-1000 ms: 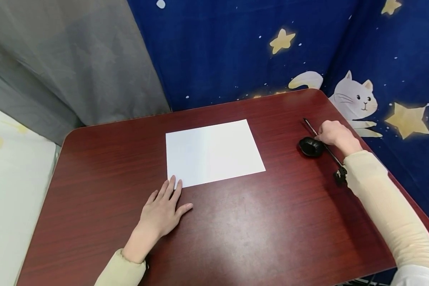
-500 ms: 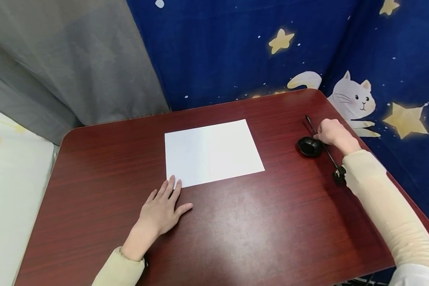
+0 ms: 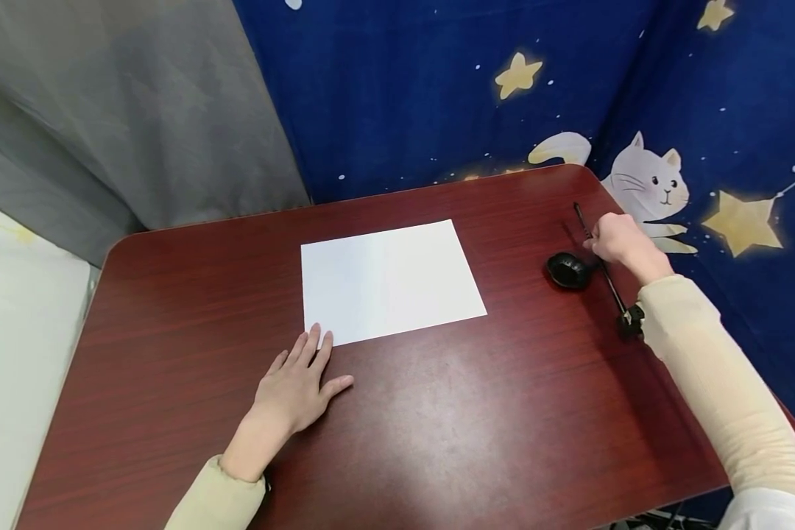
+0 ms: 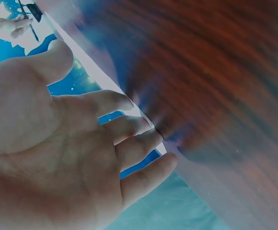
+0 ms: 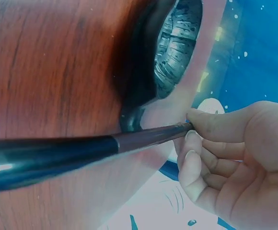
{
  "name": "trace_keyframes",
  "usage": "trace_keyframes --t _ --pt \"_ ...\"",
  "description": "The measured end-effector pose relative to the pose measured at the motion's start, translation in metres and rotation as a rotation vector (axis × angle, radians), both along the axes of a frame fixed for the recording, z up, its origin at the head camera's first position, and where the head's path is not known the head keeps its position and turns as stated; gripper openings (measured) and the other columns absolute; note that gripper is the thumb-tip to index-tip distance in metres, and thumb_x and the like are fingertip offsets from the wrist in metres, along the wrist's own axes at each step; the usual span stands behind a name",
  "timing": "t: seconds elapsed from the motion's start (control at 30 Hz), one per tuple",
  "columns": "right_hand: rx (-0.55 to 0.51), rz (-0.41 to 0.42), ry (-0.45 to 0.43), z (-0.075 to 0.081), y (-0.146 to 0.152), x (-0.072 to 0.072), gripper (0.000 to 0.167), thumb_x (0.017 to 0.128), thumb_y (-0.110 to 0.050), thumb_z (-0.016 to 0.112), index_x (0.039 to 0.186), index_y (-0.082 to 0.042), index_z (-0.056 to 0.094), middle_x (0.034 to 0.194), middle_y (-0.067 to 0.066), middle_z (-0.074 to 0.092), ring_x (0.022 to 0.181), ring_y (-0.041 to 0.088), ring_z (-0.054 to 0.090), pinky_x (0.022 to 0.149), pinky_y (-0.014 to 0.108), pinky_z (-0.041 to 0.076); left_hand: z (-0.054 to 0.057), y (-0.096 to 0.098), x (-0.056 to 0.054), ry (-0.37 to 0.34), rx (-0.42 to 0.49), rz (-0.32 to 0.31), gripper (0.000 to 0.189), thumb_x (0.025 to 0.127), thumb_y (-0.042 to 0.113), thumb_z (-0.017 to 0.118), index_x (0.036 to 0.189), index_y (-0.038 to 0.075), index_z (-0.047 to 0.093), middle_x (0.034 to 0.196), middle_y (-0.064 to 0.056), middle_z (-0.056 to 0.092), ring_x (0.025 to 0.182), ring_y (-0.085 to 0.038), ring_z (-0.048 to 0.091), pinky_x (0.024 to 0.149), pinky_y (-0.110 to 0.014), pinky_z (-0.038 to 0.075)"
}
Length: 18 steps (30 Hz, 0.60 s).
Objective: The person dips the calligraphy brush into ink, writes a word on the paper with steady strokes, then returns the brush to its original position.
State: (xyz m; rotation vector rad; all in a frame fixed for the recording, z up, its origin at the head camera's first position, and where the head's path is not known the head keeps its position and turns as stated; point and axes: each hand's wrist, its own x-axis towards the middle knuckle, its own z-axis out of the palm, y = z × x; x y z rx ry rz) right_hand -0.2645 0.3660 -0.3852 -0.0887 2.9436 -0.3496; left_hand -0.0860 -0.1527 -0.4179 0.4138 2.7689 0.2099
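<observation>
A white sheet of paper (image 3: 394,280) lies on the table, and my left hand (image 3: 294,390) rests with spread fingers over its near left corner. In the left wrist view, the left fingertips (image 4: 151,132) reach the paper's edge. At the right side, my right hand (image 3: 617,237) pinches a slim dark brush (image 3: 612,285) between thumb and fingers. The right wrist view shows the brush's shaft (image 5: 57,155) running across toward the camera, with its far part hidden behind the fingers. Just left of that hand sits a small black ridged dish (image 3: 568,271).
The reddish-brown table (image 3: 430,434) has rounded far corners. A blue curtain (image 3: 397,96) with stars and a cat hangs behind and to the right, beside a grey curtain (image 3: 139,110). A small black device (image 3: 629,322) is at the right cuff.
My right hand has moved slightly away from the dish, and the brush's far end has risen with it. The left hand stays on the paper. The head view has shifted a little.
</observation>
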Motion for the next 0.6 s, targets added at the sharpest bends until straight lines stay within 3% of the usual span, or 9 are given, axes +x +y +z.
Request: trace_keyframes --t 0.43,0.6 --pt "-0.064 -0.046 0.081 0.023 0.007 0.006 0.05 0.1 -0.017 0.056 0.053 -0.015 0.037 0.053 -0.006 0.028 0.05 0.015 0.028 0.048 0.03 0.026 0.0 -0.001 -0.001 -0.007 -0.001 0.005 0.077 0.105 0.051 0.047 0.16 0.002 0.024 0.166 -0.021 0.015 0.151 -0.039 0.019 0.119 -0.058 0.022" --pt "-0.088 -0.083 0.122 0.028 0.014 0.009 0.048 0.099 -0.021 0.056 0.056 -0.016 0.036 0.056 -0.006 0.028 0.057 0.018 0.029 0.052 0.032 0.027 0.0 0.0 -0.002 -0.01 0.001 0.003 0.077 0.105 0.051 0.047 0.16 0.002 0.024 0.166 -0.021 0.015 0.151 -0.039 0.019 0.119 -0.058 0.022"
